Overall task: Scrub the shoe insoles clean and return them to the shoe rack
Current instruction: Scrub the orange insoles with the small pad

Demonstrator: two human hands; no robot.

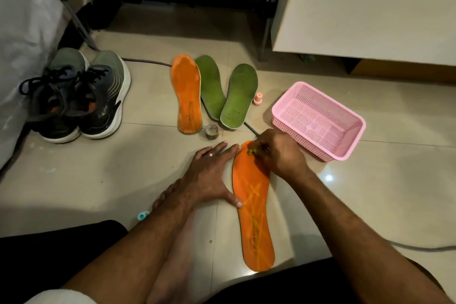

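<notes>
Sneakers (pixel 79 96): one pair stands on the floor at far left.
Waiting insoles: orange insole (pixel 186 93) and two green insoles (pixel 225 92) lie beyond the hands.
Left hand (pixel 212 175): grip released, flat fingers and thumb bracing the edge of the near orange insole (pixel 254 207) on the floor.
Right hand (pixel 280 153): grip clenched on a small green scrubber (pixel 251 151), pressed to the toe end.
Basket (pixel 318 119): pink, just right.
Risk: bracing only one edge, a hard stroke may skid the insole.
</notes>
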